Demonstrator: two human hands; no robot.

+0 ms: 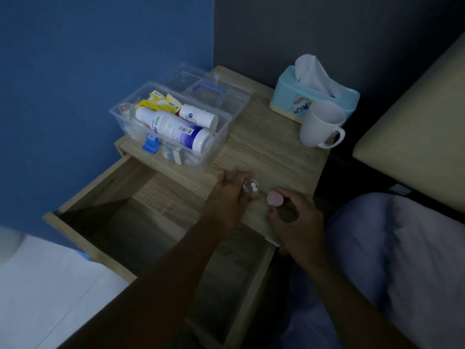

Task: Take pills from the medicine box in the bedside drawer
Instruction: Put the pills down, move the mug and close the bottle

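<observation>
A clear plastic medicine box stands open on the wooden bedside table, its lid with a blue handle folded back. White bottles and yellow packets lie inside. My left hand rests at the table's front edge, fingers around a small clear container with two white pills in it. Just to its right, my right hand holds a pink cap at its fingertips. Below the table top, the drawer is pulled out.
A white mug and a light blue tissue box stand at the table's back right. A bed with pale bedding lies to the right. A blue wall is behind the table.
</observation>
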